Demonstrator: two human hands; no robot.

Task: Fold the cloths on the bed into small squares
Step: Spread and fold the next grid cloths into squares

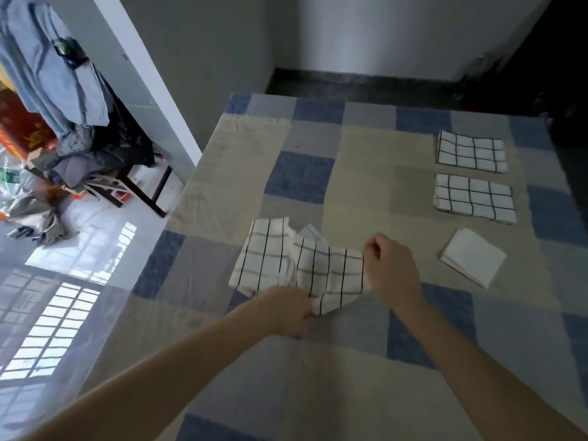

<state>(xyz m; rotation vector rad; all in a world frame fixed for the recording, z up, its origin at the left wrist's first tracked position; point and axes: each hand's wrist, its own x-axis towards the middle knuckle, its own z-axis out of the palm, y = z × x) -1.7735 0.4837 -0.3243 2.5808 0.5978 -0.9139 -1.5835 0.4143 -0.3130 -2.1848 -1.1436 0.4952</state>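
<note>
Both bare forearms extended forward, left hand (pixel 288 308) pinched closed low, right hand (pixel 389 265) fisted, raised higher

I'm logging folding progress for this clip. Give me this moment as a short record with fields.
surface: bed with checked sheet
in work: grid cloth, partly folded, crumpled at centre
left hand: pinching the cloth's near edge
right hand: gripping the cloth's right end
folded grid cloths: far one, nearer one
folded white cloth: nearest, lying apart on the right
</note>
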